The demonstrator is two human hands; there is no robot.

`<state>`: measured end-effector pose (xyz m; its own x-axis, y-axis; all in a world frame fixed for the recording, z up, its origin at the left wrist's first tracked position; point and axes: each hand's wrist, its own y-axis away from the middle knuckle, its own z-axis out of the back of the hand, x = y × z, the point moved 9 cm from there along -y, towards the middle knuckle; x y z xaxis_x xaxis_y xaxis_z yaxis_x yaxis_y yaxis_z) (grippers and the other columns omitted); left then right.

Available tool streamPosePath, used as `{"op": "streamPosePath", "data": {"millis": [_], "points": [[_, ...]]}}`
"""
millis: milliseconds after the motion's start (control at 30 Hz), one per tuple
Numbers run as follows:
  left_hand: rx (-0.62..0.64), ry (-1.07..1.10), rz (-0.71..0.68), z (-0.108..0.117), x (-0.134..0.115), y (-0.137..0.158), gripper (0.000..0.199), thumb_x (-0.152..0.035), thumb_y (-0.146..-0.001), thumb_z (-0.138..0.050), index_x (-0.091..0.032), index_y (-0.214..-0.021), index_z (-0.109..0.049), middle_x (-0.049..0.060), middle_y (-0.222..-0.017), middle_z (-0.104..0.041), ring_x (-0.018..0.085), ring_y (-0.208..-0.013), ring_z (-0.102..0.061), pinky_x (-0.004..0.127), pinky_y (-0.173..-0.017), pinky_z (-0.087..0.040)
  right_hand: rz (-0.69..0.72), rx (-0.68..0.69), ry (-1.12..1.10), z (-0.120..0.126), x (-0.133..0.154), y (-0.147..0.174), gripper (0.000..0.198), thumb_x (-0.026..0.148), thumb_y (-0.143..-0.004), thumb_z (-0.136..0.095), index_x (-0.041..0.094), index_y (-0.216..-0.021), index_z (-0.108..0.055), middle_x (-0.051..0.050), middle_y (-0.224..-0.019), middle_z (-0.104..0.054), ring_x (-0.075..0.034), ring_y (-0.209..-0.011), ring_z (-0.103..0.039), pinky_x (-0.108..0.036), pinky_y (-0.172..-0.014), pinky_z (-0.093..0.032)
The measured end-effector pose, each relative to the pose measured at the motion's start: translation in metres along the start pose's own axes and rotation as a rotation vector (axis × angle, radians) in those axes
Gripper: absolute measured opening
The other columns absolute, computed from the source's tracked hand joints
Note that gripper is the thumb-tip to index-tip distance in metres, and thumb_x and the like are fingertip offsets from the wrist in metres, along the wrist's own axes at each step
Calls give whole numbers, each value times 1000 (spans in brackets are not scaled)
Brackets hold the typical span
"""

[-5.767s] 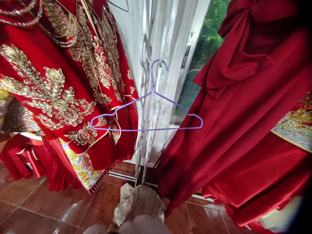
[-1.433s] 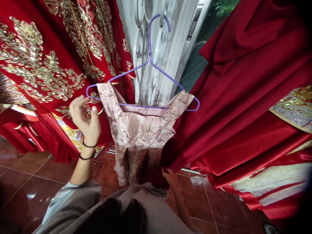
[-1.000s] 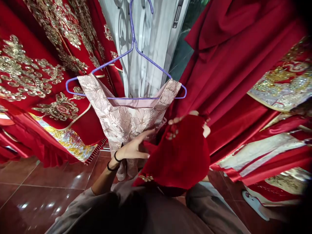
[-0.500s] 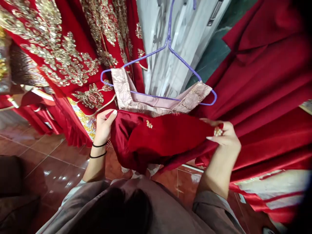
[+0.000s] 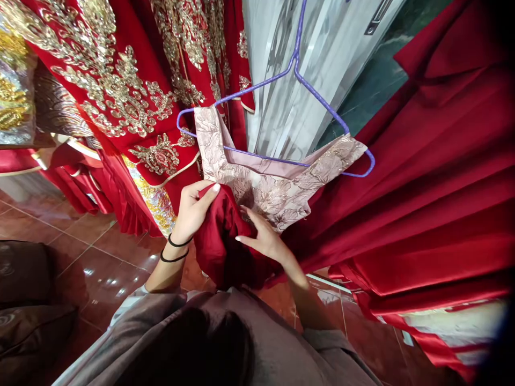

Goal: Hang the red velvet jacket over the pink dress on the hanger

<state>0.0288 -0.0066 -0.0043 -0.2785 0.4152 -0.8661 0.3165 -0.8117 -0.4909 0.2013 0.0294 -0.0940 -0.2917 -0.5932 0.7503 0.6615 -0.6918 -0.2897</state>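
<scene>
My left hand (image 5: 198, 209) is closed, its thumb pressing on the upper edge of a red garment (image 5: 221, 241) that hangs bunched in dark folds. My right hand (image 5: 265, 236) is beside these folds, thumb and fingers apart, with the fingertips at the cloth. Whether they touch it I cannot tell. Just behind both hands, a pale pink top with a floral pattern (image 5: 273, 198) hangs by its straps on a purple hanger (image 5: 322, 102). The lower part of the top is hidden by the red garment and my right hand.
Red garments with gold sequin embroidery (image 5: 140, 107) hang at the left. A long plain red garment (image 5: 422, 177) fills the right side. Behind the hanger is a whitish striped panel (image 5: 273, 64). Dark bags (image 5: 28, 300) stand on the shiny tiled floor (image 5: 100, 262) at lower left.
My right hand has left the right end of the red garment and moved left toward my left hand. The stretched garment has gathered into folds, uncovering more of the pink top.
</scene>
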Motion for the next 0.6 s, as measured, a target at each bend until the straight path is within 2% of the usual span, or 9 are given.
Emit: {"op": "streamPosePath", "data": {"millis": [67,100,200,267,333,367,433,500,600], "points": [[15,-53,-31,1,-7,3,30,-46,-85,-66,-20,-71,-71,1,-66,-64,14,-58,-54,26,-57,-45,-71,-10,1,-9,-7,-8,45,29,-86,-54,16,-129,-59,-13,-123,-68,-27,-111,-66,-46,-100,-51],[-7,-112,-67,7,-12,5,28,-44,-85,-67,-20,-73,-72,1,-68,-66,15,-60,-56,26,-58,-46,-101,-60,-5,0,-8,-8,36,24,-86,-48,16,-117,-65,-11,-110,-73,-26,-100,-70,-44,-92,-55],[-133,-352,-253,31,-31,8,18,-40,-81,-72,-22,-78,-75,2,-74,-71,17,-66,-62,28,-65,-50,-81,-330,-85,57,9,4,22,21,-77,-51,19,-90,-69,-4,-87,-74,-22,-81,-70,-35,-77,-56],[-223,-483,-385,43,-44,12,15,-39,-80,-73,-24,-81,-75,2,-77,-71,18,-70,-64,30,-71,-51,-25,-488,-149,95,29,14,17,20,-75,-56,21,-86,-68,0,-84,-73,-18,-78,-68,-30,-73,-54],[-308,-540,-464,47,-54,16,12,-36,-82,-71,-25,-82,-74,2,-77,-70,18,-71,-64,31,-72,-51,11,-535,-166,109,49,17,17,22,-77,-60,22,-92,-69,1,-85,-72,-17,-78,-67,-29,-73,-54],[-337,-541,-476,47,-57,18,11,-35,-84,-69,-25,-82,-73,1,-76,-70,17,-70,-63,31,-71,-50,22,-512,-163,106,56,14,21,25,-78,-63,23,-98,-68,1,-89,-72,-17,-80,-67,-29,-75,-54],[-318,-505,-451,36,-60,20,13,-34,-86,-67,-25,-78,-71,0,-70,-67,16,-63,-59,30,-64,-48,33,-369,-154,79,64,3,39,32,-74,-72,22,-111,-65,-2,-102,-72,-20,-91,-67,-33,-84,-55],[-195,-416,-387,16,-58,22,17,-35,-85,-68,-24,-73,-70,-1,-64,-64,14,-55,-55,29,-56,-45,20,-184,-166,42,60,-7,48,36,-71,-77,22,-115,-64,-3,-112,-70,-22,-102,-66,-36,-95,-53],[42,-225,-298,-19,-51,30,21,-36,-86,-67,-23,-71,-69,0,-62,-65,12,-51,-55,27,-50,-44,-27,-62,-249,4,44,-11,39,34,-75,-73,25,-111,-64,2,-109,-70,-19,-103,-65,-35,-101,-51]]}}
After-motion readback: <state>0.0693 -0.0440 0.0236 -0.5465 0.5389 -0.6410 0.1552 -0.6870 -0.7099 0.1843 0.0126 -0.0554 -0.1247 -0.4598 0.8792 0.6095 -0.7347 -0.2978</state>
